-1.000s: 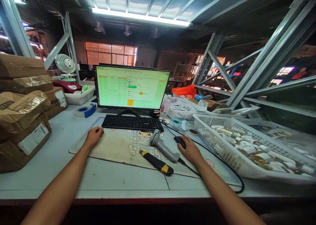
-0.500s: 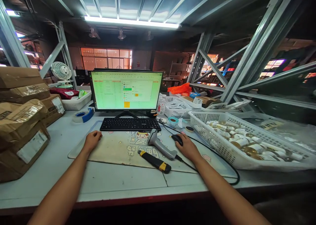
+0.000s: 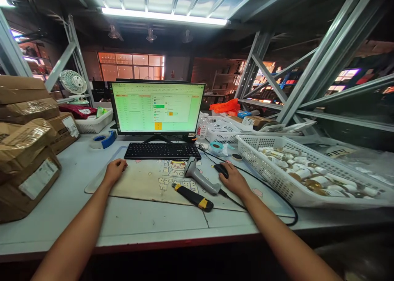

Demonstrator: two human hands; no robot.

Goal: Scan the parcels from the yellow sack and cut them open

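Note:
My right hand [image 3: 234,179] lies over a black computer mouse [image 3: 221,170], its fingers wrapped on it, on a pale printed desk mat [image 3: 138,182]. My left hand [image 3: 114,171] rests at the mat's left side with its fingers curled in; nothing shows in them. Just beyond it is a black keyboard [image 3: 160,150], in front of a lit monitor [image 3: 135,108] showing a spreadsheet and a smaller window. Between my hands lie a grey barcode scanner [image 3: 201,179] with a black cable and a black and yellow utility knife [image 3: 191,196].
Cardboard boxes [image 3: 46,157] are stacked at the left, near a blue tape dispenser [image 3: 107,139]. On the right stands a white basket [image 3: 264,174] of small white and gold-brown rolls or bottles. A plastic bottle [image 3: 202,127] and a teal roll [image 3: 216,148] sit beside the monitor.
The camera view has tilted slightly down, so the desk and monitor sit a little higher in the picture. Both hands stay in nearly the same places.

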